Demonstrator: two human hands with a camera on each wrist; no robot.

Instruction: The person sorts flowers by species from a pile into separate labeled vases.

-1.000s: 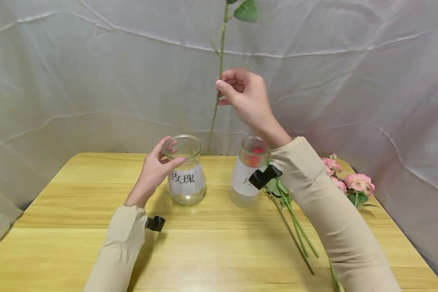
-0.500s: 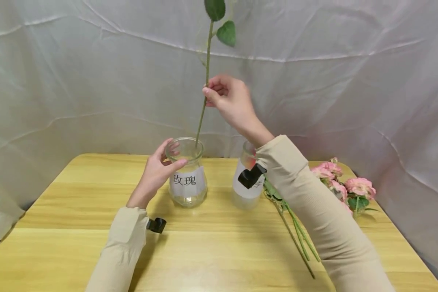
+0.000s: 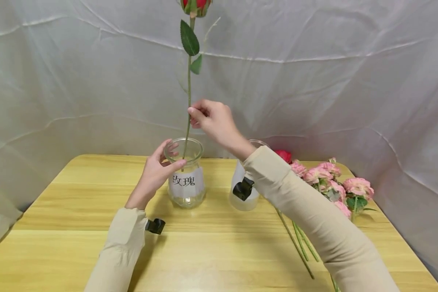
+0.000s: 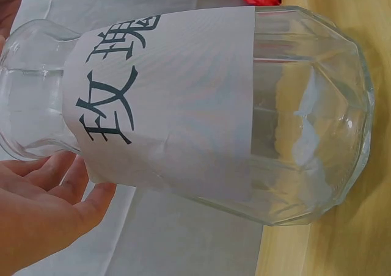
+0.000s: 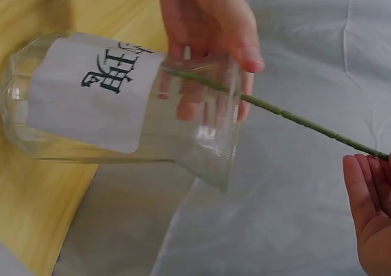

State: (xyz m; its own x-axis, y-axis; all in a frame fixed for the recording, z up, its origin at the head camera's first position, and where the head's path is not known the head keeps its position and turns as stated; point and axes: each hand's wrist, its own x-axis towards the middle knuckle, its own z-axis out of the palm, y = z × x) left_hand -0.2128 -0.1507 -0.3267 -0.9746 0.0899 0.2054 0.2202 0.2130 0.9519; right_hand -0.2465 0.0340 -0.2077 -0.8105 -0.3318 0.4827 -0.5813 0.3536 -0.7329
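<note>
While a left hand (image 3: 149, 172) holds the glass jar (image 3: 194, 163), a right hand (image 3: 217, 121) pinches the rose stem (image 3: 189, 85)

Where the stem passes through the jar's round mouth, its lower end hangs just inside the neck, about level with the top of the white paper label (image 3: 186, 182) and well above the base; whether the tip touches the glass I cannot tell. It stands nearly upright, carrying green leaves (image 3: 190, 38) and a red bloom (image 3: 196, 6), which I see only in part. Above the rim, the right thumb and fingertips press together on the stem. The left hand wraps the neck, thumb on the near side, fingers round the far side.

The jar stands upright on the wooden surface (image 3: 204, 259), left of its middle and toward the far edge. Apart from it, to the right, is a second jar (image 3: 243, 204), partly hidden by the right sleeve (image 3: 314, 215). Beyond that sleeve shows a red flower (image 3: 284, 155), and pink flowers (image 3: 319, 174) crowd toward the surface's far right corner. Loose green stems (image 3: 295, 245) lie on its right half, running toward the near edge. Creased grey cloth (image 3: 95, 81) hangs behind the far edge.
</note>
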